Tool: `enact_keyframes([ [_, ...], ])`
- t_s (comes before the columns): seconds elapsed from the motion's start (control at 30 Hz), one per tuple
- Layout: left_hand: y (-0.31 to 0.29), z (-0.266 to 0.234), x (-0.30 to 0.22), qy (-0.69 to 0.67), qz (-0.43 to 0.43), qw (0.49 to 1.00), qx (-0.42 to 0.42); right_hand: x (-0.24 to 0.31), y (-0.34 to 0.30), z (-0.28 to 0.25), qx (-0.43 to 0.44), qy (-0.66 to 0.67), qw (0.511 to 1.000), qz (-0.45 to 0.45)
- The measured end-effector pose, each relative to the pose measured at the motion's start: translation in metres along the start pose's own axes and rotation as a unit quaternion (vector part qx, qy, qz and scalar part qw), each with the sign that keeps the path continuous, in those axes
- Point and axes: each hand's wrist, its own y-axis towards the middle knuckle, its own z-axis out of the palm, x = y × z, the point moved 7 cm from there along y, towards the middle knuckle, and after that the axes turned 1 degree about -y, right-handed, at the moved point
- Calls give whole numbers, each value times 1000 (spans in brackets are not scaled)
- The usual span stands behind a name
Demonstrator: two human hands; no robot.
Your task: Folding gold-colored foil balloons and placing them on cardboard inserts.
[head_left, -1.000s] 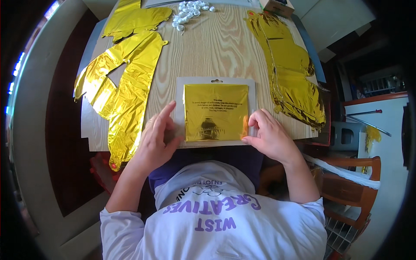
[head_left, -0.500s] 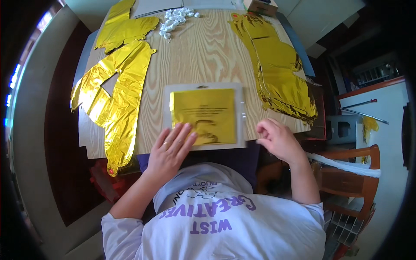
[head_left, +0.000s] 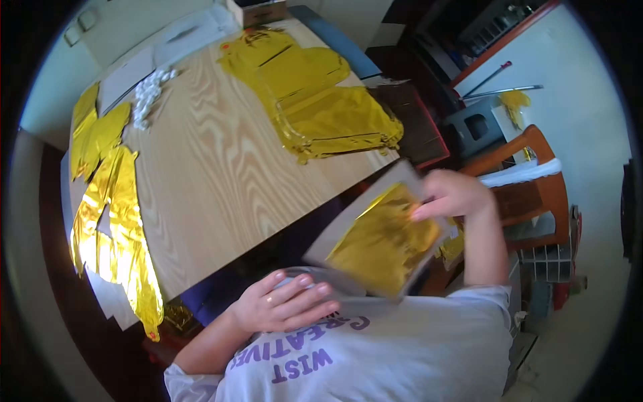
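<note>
A clear flat packet with folded gold foil inside [head_left: 382,234] hangs tilted off the table's front edge. My right hand [head_left: 462,194] grips it by its right side, thumb on top. My left hand [head_left: 288,305] is held in front of my shirt, fingers stretched out, with nothing in it. Flat gold foil balloons [head_left: 124,221] lie along the table's left side, one drooping over the near edge. A stack of gold foil balloons [head_left: 335,100] covers the far right part of the table.
On the wooden tabletop [head_left: 207,154] lies a heap of small white pieces [head_left: 151,97]. A cardboard box [head_left: 258,12] stands at the back. A wooden chair [head_left: 552,181] with a white cloth strip and a grey stool [head_left: 472,130] are at the right.
The packet has left the table and moved right and towards me, now in my right hand. My left hand has come off it. The view has turned to the right.
</note>
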Motion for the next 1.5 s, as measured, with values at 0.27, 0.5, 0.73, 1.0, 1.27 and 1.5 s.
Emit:
enact_keyframes([
  [0.27, -76, 17, 10, -128, -185, 952, 208, -156, -79, -56, -376, -369, 801, 285],
  [0.5, -82, 11, 33, -88, -272, 941, 182, -310, 118, -10, -386, -264, 867, 172],
  [0.73, -89, -56, 45, -10, -292, 954, 74, -354, 138, 3, -366, -181, 876, 256],
  [1.0, -150, -186, 62, 192, -511, 813, 200, -358, 140, 20, -409, -133, 841, 330],
  [1.27, -178, -195, 68, 86, -553, 820, 121, -194, -16, -47, -852, -60, 498, 152],
  [1.5, -193, -197, 96, -71, -664, 742, 62, 170, 191, 25, -437, -43, 856, -273],
])
